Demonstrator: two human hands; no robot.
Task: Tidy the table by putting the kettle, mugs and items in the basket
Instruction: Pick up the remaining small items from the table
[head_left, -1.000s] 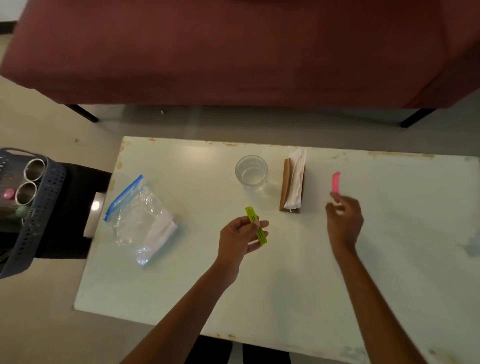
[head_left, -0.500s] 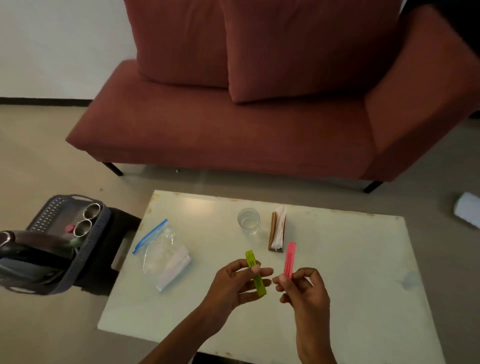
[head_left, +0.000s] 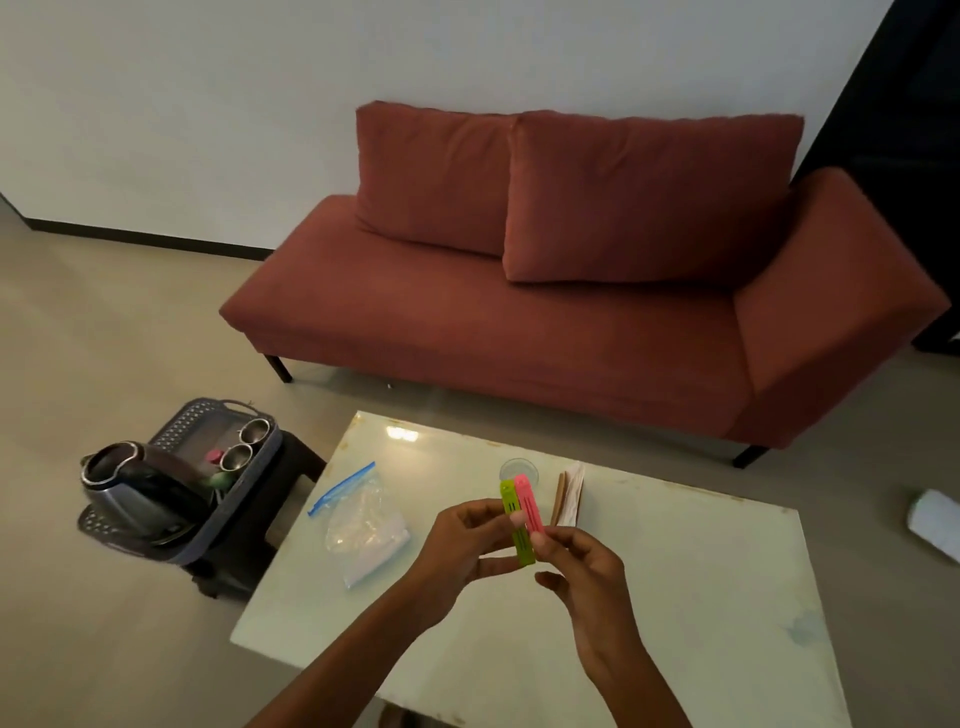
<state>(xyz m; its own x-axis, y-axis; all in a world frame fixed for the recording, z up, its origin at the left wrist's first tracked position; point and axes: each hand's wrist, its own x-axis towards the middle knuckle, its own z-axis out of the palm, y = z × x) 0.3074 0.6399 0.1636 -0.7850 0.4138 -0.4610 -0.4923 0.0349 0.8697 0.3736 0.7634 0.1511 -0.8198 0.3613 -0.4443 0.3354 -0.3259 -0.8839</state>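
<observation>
– Hands first?
– Both raised over the near middle of the table (head_left: 675, 597), close together. Left hand (head_left: 462, 540): curled round a green strip (head_left: 521, 543), pinching it between thumb and fingers, held upright. Right hand (head_left: 582, 566): pinching a pink strip (head_left: 530, 506) near its lower end, other fingers loosely bent.
– Strips touching?
– Pressed together side by side, long edge to long edge, pink on the right and a little higher. Both off the table.
– And the basket?
– Left of the table, on a dark stool (head_left: 293, 475). Grey basket (head_left: 244, 496), holes in its walls. Holding a kettle (head_left: 140, 483) at the near end and two metal mugs (head_left: 254, 430) at the far end, upright, side by side. Something small and pink (head_left: 213, 457) just beside the nearer mug; too small to name.
– Lying on the table?
– A clear zip bag (head_left: 363, 525) with a blue seal, towards the left edge, something white inside. Behind the hands, a clear glass (head_left: 511, 466), partly hidden by the strips. Just right of it, a brown holder with white napkins (head_left: 569, 493), standing upright.
– Beyond that?
– A red sofa (head_left: 519, 338) with two back cushions across the far side, against a white wall. On the floor at the far right, a white object (head_left: 935, 525), cut off by the edge, hard to identify.
</observation>
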